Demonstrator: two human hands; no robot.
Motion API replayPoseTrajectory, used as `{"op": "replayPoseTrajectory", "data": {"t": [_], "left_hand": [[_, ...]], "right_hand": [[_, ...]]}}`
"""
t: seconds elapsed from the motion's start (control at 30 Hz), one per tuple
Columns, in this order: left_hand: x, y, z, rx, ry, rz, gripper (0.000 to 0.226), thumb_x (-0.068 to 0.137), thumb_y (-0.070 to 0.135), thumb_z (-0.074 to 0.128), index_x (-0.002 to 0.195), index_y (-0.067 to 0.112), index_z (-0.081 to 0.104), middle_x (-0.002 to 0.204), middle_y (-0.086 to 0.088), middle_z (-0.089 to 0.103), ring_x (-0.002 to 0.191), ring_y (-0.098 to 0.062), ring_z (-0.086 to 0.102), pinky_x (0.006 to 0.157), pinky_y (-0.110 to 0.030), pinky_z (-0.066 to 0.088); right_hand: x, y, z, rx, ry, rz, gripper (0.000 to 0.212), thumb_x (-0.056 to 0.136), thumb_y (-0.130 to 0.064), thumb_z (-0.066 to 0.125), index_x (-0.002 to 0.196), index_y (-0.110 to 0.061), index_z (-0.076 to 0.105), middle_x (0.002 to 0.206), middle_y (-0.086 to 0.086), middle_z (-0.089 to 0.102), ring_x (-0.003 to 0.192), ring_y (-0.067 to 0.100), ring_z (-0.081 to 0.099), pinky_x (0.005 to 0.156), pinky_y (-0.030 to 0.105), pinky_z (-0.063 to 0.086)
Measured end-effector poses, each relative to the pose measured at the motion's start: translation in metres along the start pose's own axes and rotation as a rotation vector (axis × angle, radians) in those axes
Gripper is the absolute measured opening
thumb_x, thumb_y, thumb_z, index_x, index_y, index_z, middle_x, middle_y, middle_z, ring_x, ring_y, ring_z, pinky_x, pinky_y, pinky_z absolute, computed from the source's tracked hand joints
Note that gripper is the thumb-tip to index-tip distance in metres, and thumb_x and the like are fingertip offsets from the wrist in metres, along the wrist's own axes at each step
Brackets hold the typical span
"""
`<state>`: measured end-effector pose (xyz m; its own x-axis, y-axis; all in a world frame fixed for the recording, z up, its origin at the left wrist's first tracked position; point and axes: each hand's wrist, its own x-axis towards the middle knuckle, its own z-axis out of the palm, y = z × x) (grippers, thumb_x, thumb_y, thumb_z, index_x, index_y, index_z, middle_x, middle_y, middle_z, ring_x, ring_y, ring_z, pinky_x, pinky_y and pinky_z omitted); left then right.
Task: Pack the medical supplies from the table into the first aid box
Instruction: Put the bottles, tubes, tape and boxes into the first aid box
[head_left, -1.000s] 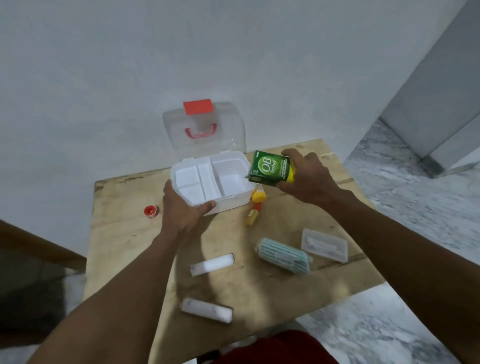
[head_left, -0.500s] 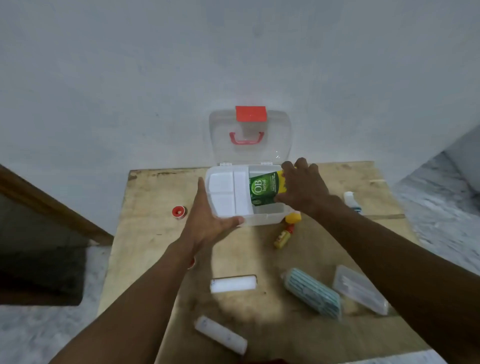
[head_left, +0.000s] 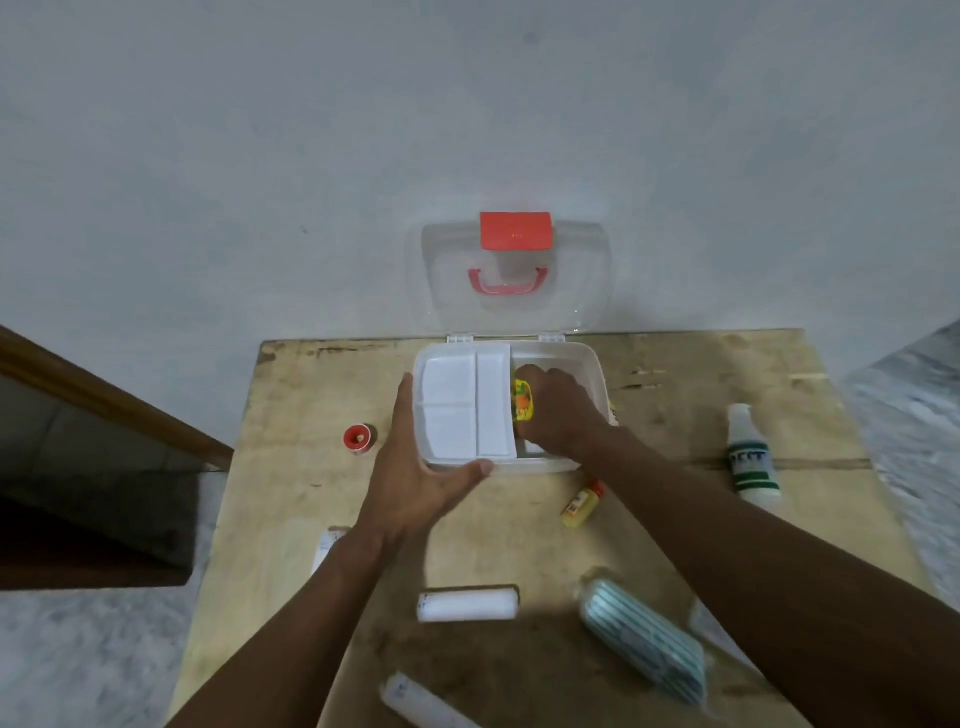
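Observation:
The white first aid box (head_left: 595, 382) stands open at the table's far edge, its clear lid (head_left: 514, 275) with red latch leaning on the wall. A white divided tray (head_left: 465, 405) fills its left half. My left hand (head_left: 415, 478) grips the box's front left corner. Inside the right compartment, my right hand (head_left: 558, 415) is closed on the green and yellow medicine carton (head_left: 522, 400), of which only the yellow end shows.
On the wooden table (head_left: 675, 415) lie a small yellow bottle (head_left: 582, 504), a white spray bottle (head_left: 750, 457), a red tape roll (head_left: 358, 439), two white gauze rolls (head_left: 467, 605) (head_left: 421, 701), a striped teal pack (head_left: 644, 642) and a white packet (head_left: 324, 551).
My right hand carried the carton from above the box down into the right compartment. My left hand kept hold of the box. The camera view shifted right, revealing the spray bottle.

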<state>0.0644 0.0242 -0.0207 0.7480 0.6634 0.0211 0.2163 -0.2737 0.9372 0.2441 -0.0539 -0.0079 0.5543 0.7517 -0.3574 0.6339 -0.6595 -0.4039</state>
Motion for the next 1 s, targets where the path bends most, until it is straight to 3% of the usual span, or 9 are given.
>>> {"op": "replayPoseTrajectory", "data": {"t": [0.17, 0.37, 0.5, 0.73, 0.8, 0.9, 1.0], "left_hand": [[-0.001, 0.002, 0.004, 0.018, 0.023, 0.017, 0.092, 0.071, 0.027, 0.088, 0.143, 0.016, 0.032, 0.130, 0.014, 0.055, 0.122, -0.008, 0.057, 0.092, -0.021, 0.055], [-0.003, 0.003, 0.004, 0.010, 0.030, 0.059, 0.087, 0.072, 0.024, 0.087, 0.141, 0.021, 0.034, 0.127, 0.015, 0.056, 0.119, -0.008, 0.058, 0.089, -0.025, 0.057], [-0.007, 0.003, 0.001, -0.006, 0.035, 0.034, 0.086, 0.072, 0.024, 0.087, 0.138, 0.036, 0.033, 0.123, 0.022, 0.058, 0.113, 0.002, 0.059, 0.083, -0.017, 0.055], [-0.010, -0.002, -0.001, -0.006, -0.012, 0.013, 0.092, 0.071, 0.023, 0.088, 0.142, 0.029, 0.030, 0.119, 0.026, 0.057, 0.096, 0.019, 0.056, 0.072, 0.001, 0.042], [-0.011, -0.004, -0.001, 0.004, -0.014, 0.027, 0.091, 0.072, 0.021, 0.087, 0.142, 0.025, 0.030, 0.117, 0.025, 0.056, 0.095, 0.019, 0.056, 0.078, -0.002, 0.042], [-0.012, -0.004, -0.001, 0.017, -0.017, 0.020, 0.094, 0.073, 0.025, 0.087, 0.145, 0.026, 0.026, 0.124, 0.018, 0.052, 0.111, -0.002, 0.052, 0.093, -0.025, 0.044], [-0.014, -0.004, 0.002, 0.050, -0.022, 0.004, 0.098, 0.074, 0.028, 0.086, 0.147, 0.026, 0.021, 0.127, 0.018, 0.045, 0.115, -0.009, 0.047, 0.096, -0.030, 0.040]], "right_hand": [[0.006, 0.002, 0.000, 0.019, 0.033, -0.028, 0.069, 0.076, -0.028, 0.082, 0.135, -0.009, 0.051, 0.120, 0.018, 0.062, 0.110, 0.035, 0.059, 0.092, 0.038, 0.046], [-0.009, -0.002, -0.006, 0.043, 0.103, 0.018, 0.068, 0.079, -0.018, 0.077, 0.133, -0.007, 0.037, 0.112, 0.021, 0.062, 0.103, 0.037, 0.061, 0.085, 0.041, 0.048], [-0.035, 0.000, -0.020, 0.028, 0.208, 0.025, 0.055, 0.083, -0.017, 0.071, 0.130, -0.007, 0.043, 0.116, 0.019, 0.061, 0.109, 0.036, 0.058, 0.089, 0.037, 0.044], [-0.117, 0.026, -0.025, 0.051, 0.449, 0.124, 0.035, 0.088, -0.021, 0.064, 0.121, -0.013, 0.054, 0.112, 0.012, 0.063, 0.103, 0.030, 0.061, 0.088, 0.036, 0.047], [-0.141, 0.038, -0.019, 0.007, 0.442, 0.152, 0.035, 0.087, -0.021, 0.064, 0.120, -0.013, 0.056, 0.110, 0.013, 0.065, 0.100, 0.030, 0.063, 0.086, 0.040, 0.052], [-0.174, 0.061, -0.004, -0.056, 0.340, 0.244, 0.038, 0.085, -0.023, 0.067, 0.121, -0.015, 0.056, 0.113, 0.012, 0.065, 0.106, 0.029, 0.062, 0.087, 0.039, 0.052], [-0.200, 0.085, 0.010, -0.070, 0.234, 0.325, 0.038, 0.087, -0.022, 0.064, 0.123, -0.016, 0.054, 0.118, 0.011, 0.062, 0.111, 0.029, 0.058, 0.090, 0.039, 0.047]]}}
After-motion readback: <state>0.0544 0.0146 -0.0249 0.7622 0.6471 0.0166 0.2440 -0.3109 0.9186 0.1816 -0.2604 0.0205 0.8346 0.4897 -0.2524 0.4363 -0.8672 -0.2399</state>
